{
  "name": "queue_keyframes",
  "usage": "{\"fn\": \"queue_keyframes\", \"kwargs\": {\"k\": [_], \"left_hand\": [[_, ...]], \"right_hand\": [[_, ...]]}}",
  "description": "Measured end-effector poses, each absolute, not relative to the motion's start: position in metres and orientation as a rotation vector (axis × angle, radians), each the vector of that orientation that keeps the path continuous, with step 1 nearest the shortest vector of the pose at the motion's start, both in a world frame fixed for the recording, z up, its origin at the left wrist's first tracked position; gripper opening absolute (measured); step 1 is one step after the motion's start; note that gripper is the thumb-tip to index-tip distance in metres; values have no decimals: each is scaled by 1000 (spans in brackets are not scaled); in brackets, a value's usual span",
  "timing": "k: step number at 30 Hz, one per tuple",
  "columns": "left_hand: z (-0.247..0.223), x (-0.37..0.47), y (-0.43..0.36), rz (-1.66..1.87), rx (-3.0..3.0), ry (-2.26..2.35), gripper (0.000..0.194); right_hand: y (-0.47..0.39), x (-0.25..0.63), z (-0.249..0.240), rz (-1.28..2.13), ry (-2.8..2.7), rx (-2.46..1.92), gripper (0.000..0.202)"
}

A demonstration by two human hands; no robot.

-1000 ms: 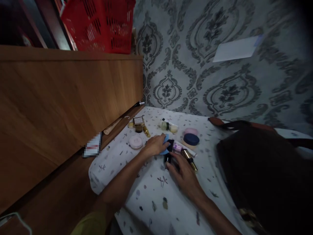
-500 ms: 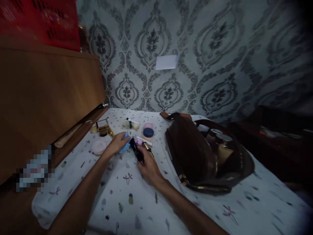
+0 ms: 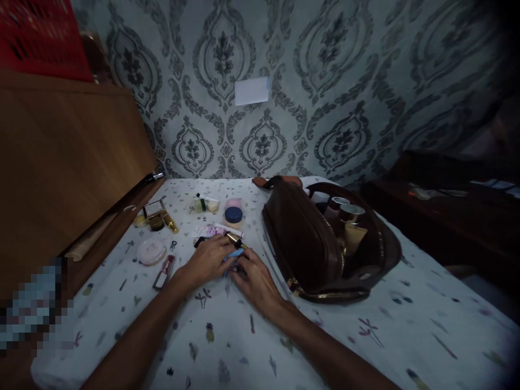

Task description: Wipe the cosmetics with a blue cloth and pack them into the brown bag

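Note:
Both hands meet low over the patterned cloth. My left hand [image 3: 209, 259] is closed on a blue cloth [image 3: 232, 254], its fingers bent over it. From the right, my right hand [image 3: 257, 279] has its fingers curled against the same spot; what they hold is partly hidden. Just beyond the fingers lie a gold-and-black tube [image 3: 234, 239] and a white and purple tube [image 3: 209, 231]. A dark red lip tube [image 3: 164, 272] and a round pale compact [image 3: 151, 251] rest left of my left hand. A jar with a blue lid [image 3: 233, 215] stands farther back.
An open brown bag [image 3: 303, 238] holding jars and a gold tube [image 3: 354, 237] sits on the right. Small cosmetics [image 3: 155, 221] lie at the back left. A wooden cabinet [image 3: 73, 157] carries a red basket [image 3: 44, 43] along the left.
My hands have come together, and the black tube seen in my right hand is now hidden or out of it. The red lip tube now shows beside the compact. The view has shifted right.

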State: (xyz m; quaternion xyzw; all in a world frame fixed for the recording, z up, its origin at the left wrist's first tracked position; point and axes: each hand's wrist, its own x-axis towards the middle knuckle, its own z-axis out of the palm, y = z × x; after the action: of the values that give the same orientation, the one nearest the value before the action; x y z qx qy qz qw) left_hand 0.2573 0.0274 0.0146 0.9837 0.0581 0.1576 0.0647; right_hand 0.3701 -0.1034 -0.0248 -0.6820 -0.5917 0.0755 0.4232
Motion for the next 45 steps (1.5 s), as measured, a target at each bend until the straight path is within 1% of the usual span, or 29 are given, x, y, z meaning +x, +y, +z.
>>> {"fn": "queue_keyframes", "kwargs": {"k": [10, 17, 21, 25, 29, 32, 34, 37, 45], "left_hand": [[14, 253, 41, 375, 3144, 379, 19], [23, 238, 68, 298, 3100, 689, 30], [23, 236, 73, 280, 3060, 784, 33], [24, 237, 72, 250, 3095, 788, 33], [31, 241, 61, 232, 3177, 805, 29], [34, 247, 44, 378, 3198, 728, 29], [33, 252, 31, 442, 3189, 569, 30], [30, 257, 19, 374, 3162, 370, 32], [29, 247, 47, 206, 3034, 559, 33]], "right_hand": [[-104, 371, -19, 246, -1514, -1810, 9], [-106, 377, -16, 251, -1456, -1771, 6], [-106, 379, -15, 414, -1323, -1691, 7], [-103, 379, -19, 581, -1123, -1525, 14], [-99, 380, -23, 647, -1039, -1475, 22], [-98, 379, -24, 641, -1004, -1460, 17], [-97, 378, -24, 618, -1001, -1438, 13], [-97, 377, -25, 604, -1010, -1418, 9], [-97, 382, -23, 683, -950, -1399, 20]]}}
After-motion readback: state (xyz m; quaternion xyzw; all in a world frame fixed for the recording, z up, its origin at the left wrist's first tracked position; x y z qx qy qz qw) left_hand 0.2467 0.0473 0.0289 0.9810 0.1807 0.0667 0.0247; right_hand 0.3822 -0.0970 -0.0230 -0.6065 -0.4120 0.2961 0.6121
